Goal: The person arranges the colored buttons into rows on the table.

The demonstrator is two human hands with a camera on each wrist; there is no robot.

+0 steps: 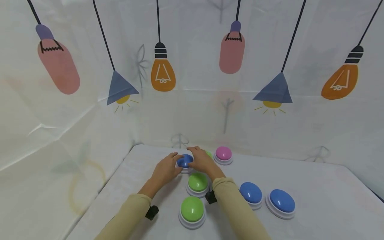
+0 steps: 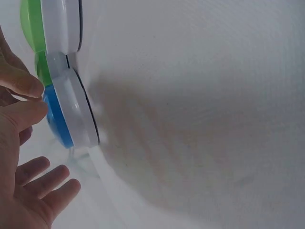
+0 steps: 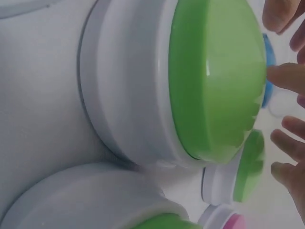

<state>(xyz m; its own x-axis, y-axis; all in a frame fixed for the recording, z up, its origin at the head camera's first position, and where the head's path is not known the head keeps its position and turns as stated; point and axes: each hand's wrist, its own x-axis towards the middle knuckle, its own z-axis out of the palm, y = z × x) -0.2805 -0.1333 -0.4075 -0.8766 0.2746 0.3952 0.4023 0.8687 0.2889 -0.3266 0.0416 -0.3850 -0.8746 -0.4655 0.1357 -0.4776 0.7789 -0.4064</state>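
Toward the back of the table, a push button with a blue dome point(image 1: 184, 161) and a white base sits between my two hands. My left hand point(image 1: 165, 170) is at its left side, its fingers loosely bent. In the left wrist view, fingertips lie at the blue dome point(image 2: 57, 117) while other fingers point(image 2: 59, 193) spread away. On the opposite side, my right hand point(image 1: 204, 162) reaches over with fingers apart. Whether either hand presses on the dome cannot be told. Closer to me stand two green buttons, one point(image 1: 197, 182) behind the other point(image 1: 192, 209).
Another green button point(image 1: 209, 154) is partly hidden behind my right hand, beside a pink button point(image 1: 223, 154). Two more blue buttons, one point(image 1: 250, 193) near my right sleeve and one point(image 1: 282, 201) farther right, stand on the white table point(image 1: 324, 196). A lamp-patterned sheet point(image 1: 192, 110) hangs behind.
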